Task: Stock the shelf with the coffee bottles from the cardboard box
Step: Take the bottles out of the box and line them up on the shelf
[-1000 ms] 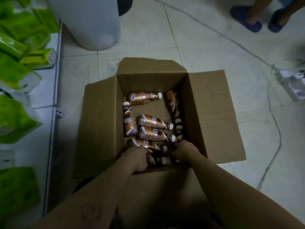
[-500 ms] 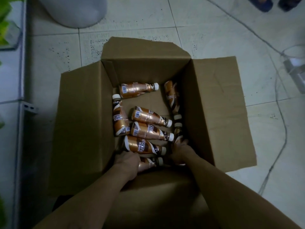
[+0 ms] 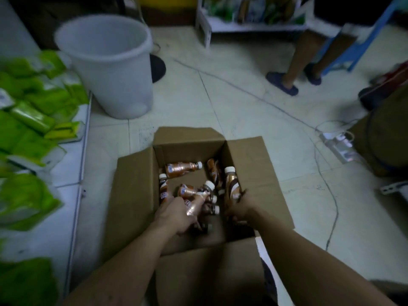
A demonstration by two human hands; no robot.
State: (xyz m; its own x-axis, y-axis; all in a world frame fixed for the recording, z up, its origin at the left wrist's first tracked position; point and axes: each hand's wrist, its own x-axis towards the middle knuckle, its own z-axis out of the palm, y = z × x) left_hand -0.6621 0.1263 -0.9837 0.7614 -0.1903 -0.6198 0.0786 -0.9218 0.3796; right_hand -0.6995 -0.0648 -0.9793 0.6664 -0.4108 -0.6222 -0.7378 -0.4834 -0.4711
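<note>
Hands (image 3: 176,214) (image 3: 239,207) grip bottles (image 3: 195,205) (image 3: 231,186) (labels blurred) inside box (image 3: 132,195).

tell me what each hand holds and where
Left hand grips a tilted coffee bottle by its lower body; right hand grips an upright coffee bottle near its base.

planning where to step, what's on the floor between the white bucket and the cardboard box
Nothing stands there: the head view shows only bare tiled floor between the white bucket and the far flap of the cardboard box.
</note>
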